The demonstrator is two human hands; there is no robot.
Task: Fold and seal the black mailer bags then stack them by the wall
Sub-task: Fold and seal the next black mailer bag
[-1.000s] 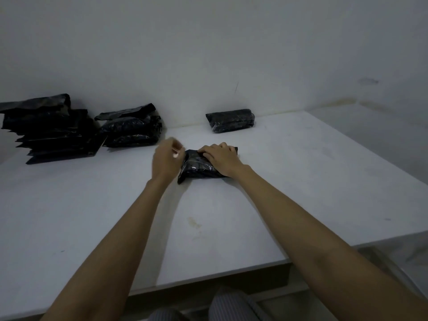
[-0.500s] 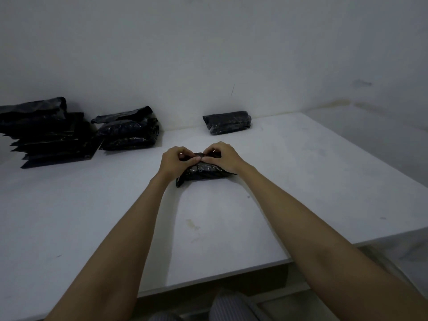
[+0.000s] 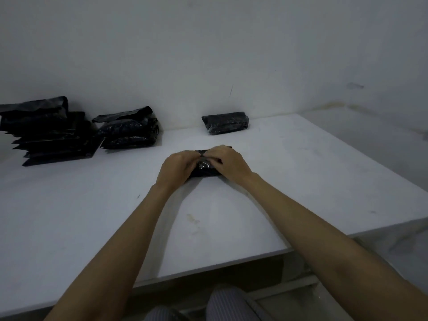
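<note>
Change: left hand (image 3: 177,169), lifted clear a second before, had come down beside the right hand (image 3: 228,162) | Grip: both hands curled over the folded mailer bag (image 3: 205,171), fingers pinching its top | Bag: on the bench (image 3: 92,216) under the hands, long axis running left-right.

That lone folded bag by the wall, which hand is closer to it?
Right. The right hand grips the mailer bag being folded, more nearly below the lone folded bag. The left hand grips the same bag's other end, further left.
</note>
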